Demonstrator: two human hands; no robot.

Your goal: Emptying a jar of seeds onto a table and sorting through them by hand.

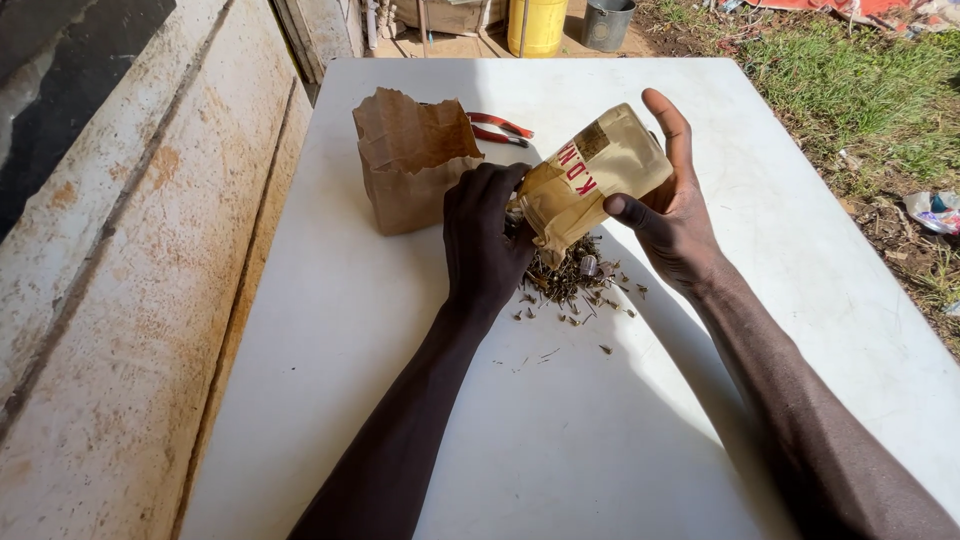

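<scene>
Right hand (672,215) grips tilted paper packet (592,180) over white table (560,420), mouth down. Left hand (484,240) pinches packet's open end above pile of small metal bits (572,280). Risk: bits scatter, roll off edge. Left fingertips hidden; red-handled pliers (500,128) half behind torn brown bag (412,160).

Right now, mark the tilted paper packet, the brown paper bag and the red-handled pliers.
tilted paper packet (600,170): head view, middle of its tan side.
brown paper bag (410,165): head view, front face below the torn rim.
red-handled pliers (500,127): head view, on the upper red handle.
</scene>
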